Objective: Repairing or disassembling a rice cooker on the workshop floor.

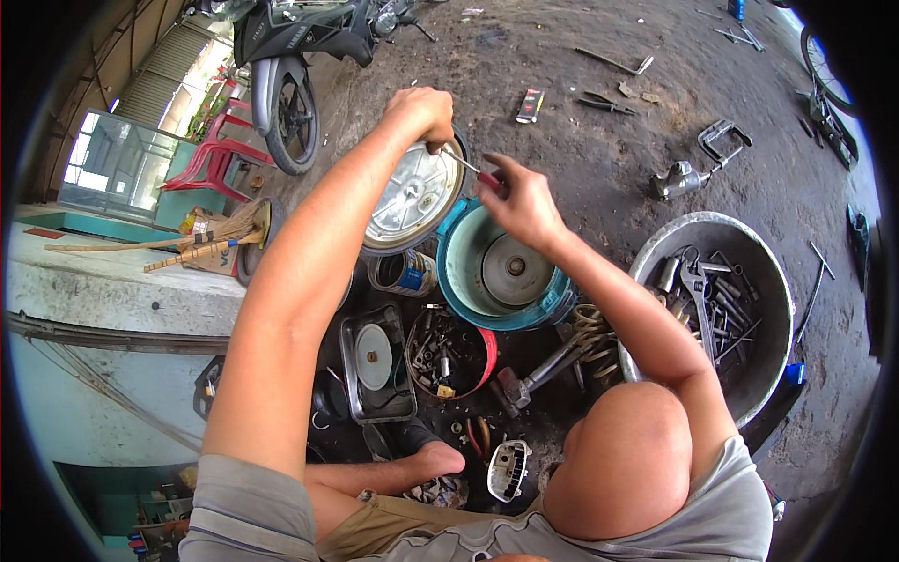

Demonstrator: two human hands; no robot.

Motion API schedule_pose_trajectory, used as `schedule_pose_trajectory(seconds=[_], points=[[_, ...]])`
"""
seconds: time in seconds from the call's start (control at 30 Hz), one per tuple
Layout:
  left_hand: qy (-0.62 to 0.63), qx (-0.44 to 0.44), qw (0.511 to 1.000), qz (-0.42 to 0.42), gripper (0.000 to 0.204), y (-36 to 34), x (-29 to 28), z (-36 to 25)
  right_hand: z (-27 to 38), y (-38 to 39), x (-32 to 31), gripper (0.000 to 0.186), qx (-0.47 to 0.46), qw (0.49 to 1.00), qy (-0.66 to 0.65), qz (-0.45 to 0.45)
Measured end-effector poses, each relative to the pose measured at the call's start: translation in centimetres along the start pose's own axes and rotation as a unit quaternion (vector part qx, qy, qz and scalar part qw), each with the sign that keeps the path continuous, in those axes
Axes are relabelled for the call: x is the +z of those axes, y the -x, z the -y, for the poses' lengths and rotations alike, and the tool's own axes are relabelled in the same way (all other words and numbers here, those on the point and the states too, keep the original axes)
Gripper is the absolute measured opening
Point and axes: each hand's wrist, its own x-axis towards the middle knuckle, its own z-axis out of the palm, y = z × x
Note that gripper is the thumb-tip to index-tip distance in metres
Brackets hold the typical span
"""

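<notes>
My left hand [421, 117] is closed at the upper rim of a round metal lid [412, 201], which is tilted behind a teal tub. My right hand [515, 201] grips a red-handled screwdriver [489, 180]; its shaft reaches to the lid's rim beside my left fingers, its tip hard to make out. The teal tub [454, 300] has a pale inside and a round disc [524, 267] at its bottom. Left of it stands an open can [403, 276]; below are a metal tray [398, 403] with a white disc and a round container of small parts [445, 351].
A big basin of tools [777, 309] is at right, beside hammers [520, 393]. Pliers [604, 103], a small box [530, 106] and a metal clamp-like tool [679, 178] lie on the floor. A motorbike [281, 103], red chairs [211, 169] and brooms [187, 239] are at upper left.
</notes>
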Motion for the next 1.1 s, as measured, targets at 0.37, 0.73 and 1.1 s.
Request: schedule_pose_trajectory(seconds=[0.37,0.73,1.1], points=[[-0.003,0.006,1.0,-0.006,0.048,-0.1,0.1,0.1,1.1,-0.3,-0.3,0.026,0.092,0.99,-0.101,0.031],[0.005,0.01,1.0,-0.011,0.046,-0.5,0.2,0.3,0.5,-1.1,-0.5,0.02,0.248,0.89,-0.38,0.039],[0.001,0.008,1.0,-0.014,0.047,-0.1,0.1,-0.2,-1.4,-2.9,-1.4,0.023,0.299,0.868,-0.383,0.097]])
